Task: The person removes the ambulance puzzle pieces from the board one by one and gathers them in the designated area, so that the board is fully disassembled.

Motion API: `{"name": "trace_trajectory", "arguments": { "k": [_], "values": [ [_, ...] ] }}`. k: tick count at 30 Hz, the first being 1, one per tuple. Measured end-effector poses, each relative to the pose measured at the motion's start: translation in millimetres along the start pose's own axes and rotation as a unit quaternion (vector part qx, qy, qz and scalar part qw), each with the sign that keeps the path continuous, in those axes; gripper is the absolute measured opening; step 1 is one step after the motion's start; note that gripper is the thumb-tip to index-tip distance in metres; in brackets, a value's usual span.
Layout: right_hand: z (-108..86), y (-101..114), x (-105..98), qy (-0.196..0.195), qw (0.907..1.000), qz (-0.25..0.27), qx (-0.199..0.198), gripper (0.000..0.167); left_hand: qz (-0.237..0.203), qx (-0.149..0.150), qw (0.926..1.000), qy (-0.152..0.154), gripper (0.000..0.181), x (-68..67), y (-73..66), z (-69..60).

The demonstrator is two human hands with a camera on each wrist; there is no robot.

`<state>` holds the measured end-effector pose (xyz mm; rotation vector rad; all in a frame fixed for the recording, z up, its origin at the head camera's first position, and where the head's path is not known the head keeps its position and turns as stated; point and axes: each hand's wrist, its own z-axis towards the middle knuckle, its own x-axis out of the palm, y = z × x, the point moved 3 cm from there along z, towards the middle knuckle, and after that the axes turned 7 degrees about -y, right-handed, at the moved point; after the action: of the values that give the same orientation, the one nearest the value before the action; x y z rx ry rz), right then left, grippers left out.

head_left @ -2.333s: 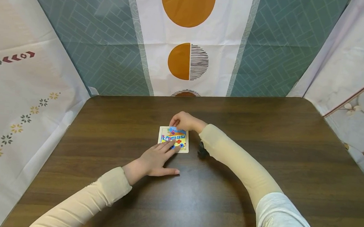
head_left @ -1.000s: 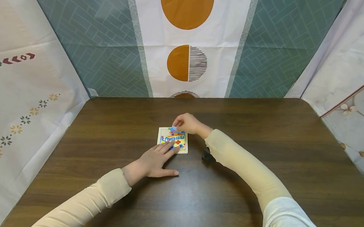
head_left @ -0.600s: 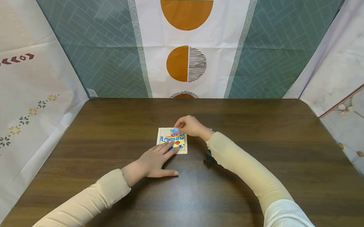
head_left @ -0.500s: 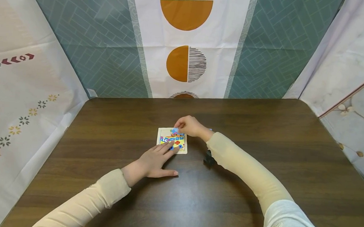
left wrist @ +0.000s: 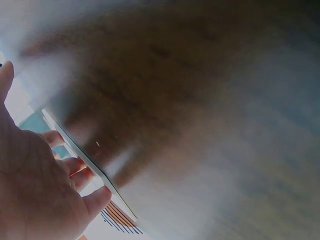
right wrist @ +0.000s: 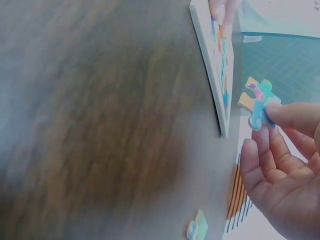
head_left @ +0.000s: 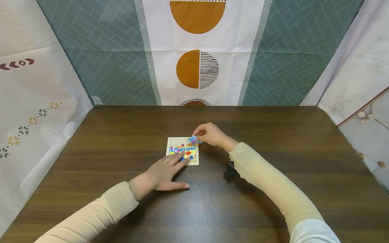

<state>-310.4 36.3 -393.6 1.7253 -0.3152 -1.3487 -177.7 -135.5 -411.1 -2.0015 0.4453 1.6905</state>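
A square jigsaw puzzle in a pale tray [head_left: 175, 140] lies on the table, its lower part filled with a yellow vehicle picture. My left hand [head_left: 165, 174] rests spread with its fingertips on the tray's near part, hiding some of the picture. Between thumb and fingers, my right hand [head_left: 212, 135] pinches a blue jigsaw piece [right wrist: 261, 102] with orange and pink patches. In the head view that piece is over the tray's far right corner. In the right wrist view it is apart from the tray.
Another loose jigsaw piece [right wrist: 198, 226] lies on the table in the right wrist view. A small black object [head_left: 230, 170] shows under my right forearm. The brown wooden table [head_left: 134, 129] ends at a hanging patterned cloth [head_left: 199, 37].
My right hand has moved right with the jigsaw piece, from the tray's far edge to over its far right corner, uncovering bare tray. The left hand stays on the tray.
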Motion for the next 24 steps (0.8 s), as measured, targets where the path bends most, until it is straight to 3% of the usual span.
{"name": "trace_trajectory", "arguments": {
  "k": [10,24],
  "values": [
    [-15.8,-1,-19,-0.006,0.9998,0.015,0.007,0.014,-0.005,0.001,1.0,-0.002,0.086,0.6,0.8,0.3],
    [-37.0,-15,-46,-0.019,0.9998,-0.003,0.011,0.017,-0.011,0.012,0.9998,-0.011,0.085,0.3,0.6,-0.2]
  ]
}}
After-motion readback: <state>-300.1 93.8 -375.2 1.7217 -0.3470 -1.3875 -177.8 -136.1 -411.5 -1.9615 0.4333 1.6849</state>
